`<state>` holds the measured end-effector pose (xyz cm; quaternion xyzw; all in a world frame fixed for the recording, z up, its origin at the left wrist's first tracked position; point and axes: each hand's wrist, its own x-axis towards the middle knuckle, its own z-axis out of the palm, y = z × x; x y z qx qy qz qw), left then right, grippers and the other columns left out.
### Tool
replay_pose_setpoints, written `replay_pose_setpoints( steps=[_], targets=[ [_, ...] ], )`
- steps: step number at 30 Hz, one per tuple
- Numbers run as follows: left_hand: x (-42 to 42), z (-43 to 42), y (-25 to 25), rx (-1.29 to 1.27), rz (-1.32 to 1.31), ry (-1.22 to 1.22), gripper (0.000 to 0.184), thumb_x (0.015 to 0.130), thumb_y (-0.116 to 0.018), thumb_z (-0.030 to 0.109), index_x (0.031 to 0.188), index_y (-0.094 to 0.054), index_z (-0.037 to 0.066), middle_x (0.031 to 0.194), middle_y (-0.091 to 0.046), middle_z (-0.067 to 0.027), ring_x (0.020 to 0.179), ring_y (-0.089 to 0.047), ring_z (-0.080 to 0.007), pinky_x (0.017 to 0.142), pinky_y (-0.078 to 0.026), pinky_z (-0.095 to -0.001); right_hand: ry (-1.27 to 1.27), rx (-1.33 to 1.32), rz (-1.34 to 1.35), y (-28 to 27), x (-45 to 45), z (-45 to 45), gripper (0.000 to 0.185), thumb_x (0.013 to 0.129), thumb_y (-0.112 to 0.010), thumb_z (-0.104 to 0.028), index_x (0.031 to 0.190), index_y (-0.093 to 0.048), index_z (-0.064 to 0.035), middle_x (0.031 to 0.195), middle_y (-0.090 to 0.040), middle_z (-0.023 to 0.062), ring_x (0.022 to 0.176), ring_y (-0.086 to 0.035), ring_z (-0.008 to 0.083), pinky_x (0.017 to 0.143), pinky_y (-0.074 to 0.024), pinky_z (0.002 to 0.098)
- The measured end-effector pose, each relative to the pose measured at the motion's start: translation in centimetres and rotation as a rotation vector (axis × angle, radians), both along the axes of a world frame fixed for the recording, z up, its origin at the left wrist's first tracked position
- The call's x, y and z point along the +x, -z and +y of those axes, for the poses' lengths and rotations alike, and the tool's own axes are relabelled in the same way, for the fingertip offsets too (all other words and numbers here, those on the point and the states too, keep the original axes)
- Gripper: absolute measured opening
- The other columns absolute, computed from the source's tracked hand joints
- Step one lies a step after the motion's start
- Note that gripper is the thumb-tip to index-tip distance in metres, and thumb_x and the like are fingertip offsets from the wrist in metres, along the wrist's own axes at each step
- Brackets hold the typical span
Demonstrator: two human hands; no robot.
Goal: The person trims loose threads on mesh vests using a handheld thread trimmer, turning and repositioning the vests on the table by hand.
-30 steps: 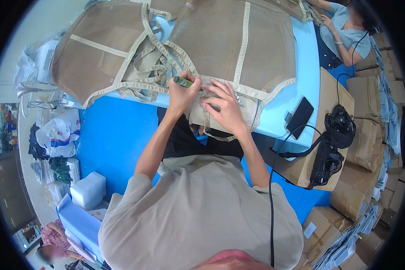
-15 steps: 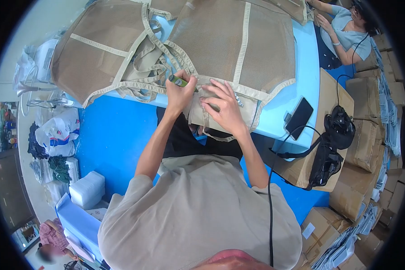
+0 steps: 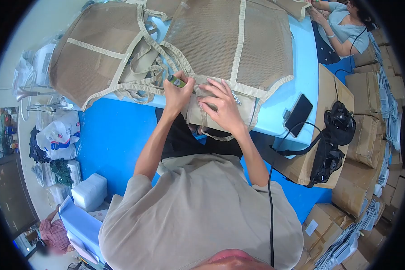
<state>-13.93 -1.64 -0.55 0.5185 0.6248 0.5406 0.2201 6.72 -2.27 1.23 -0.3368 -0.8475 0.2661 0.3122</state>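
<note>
My left hand [image 3: 177, 95] gripping green tool [image 3: 177, 81]; my right hand [image 3: 223, 107] resting, fingers spread, pinch unclear, at near edge of mesh piece [image 3: 211, 49] lying across blue table [image 3: 274, 113]. Judging it light, soft, floppy; bound edge [image 3: 278, 84] likely offering firmest hold.

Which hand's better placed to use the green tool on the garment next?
Left, probably: the left hand holds the green tool by the beige mesh garment's near edge; the right hand rests spread on the fabric.
</note>
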Motion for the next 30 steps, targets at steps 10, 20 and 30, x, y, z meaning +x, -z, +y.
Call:
replay_pose_setpoints(
  steps=[10,20,30],
  targets=[
    [-0.3,0.0,0.6,0.055,0.012,-0.016,0.023,0.089,-0.074,0.007,0.073,-0.060,-0.001,0.063,-0.057,-0.0028,0.066,-0.050,-0.0083,0.058,-0.040,-0.0346,0.043,0.153,0.052,0.4,-0.1,-0.2,0.013,0.093,-0.080,-0.019,0.100,-0.084,-0.0094,0.130,-0.076,0.0058,0.137,-0.063,0.0311,0.124,-0.0396,0.0568],
    [-0.4,0.8,-4.5,-0.262,-0.323,0.182,0.029,0.093,-0.076,0.012,0.070,-0.059,0.008,0.068,-0.061,0.0028,0.059,-0.050,-0.0053,0.054,-0.035,-0.0258,0.775,0.169,0.252,-1.1,9.0,-4.6,0.022,0.090,-0.081,-0.007,0.111,-0.077,-0.0011,0.125,-0.072,0.0151,0.117,-0.069,0.0356,0.098,-0.0559,0.0470],
    [13.8,6.8,-8.1,-0.151,-0.298,0.575,0.033,0.097,-0.077,0.020,0.071,-0.062,0.007,0.067,-0.067,-0.0003,0.060,-0.057,-0.0052,0.055,-0.042,-0.0260,0.716,0.247,-0.121,-0.5,13.2,1.0,0.047,0.096,-0.080,-0.017,0.139,-0.069,-0.0015,0.149,-0.065,0.0179,0.148,-0.054,0.0388,0.122,-0.0407,0.0535]
  ],
)
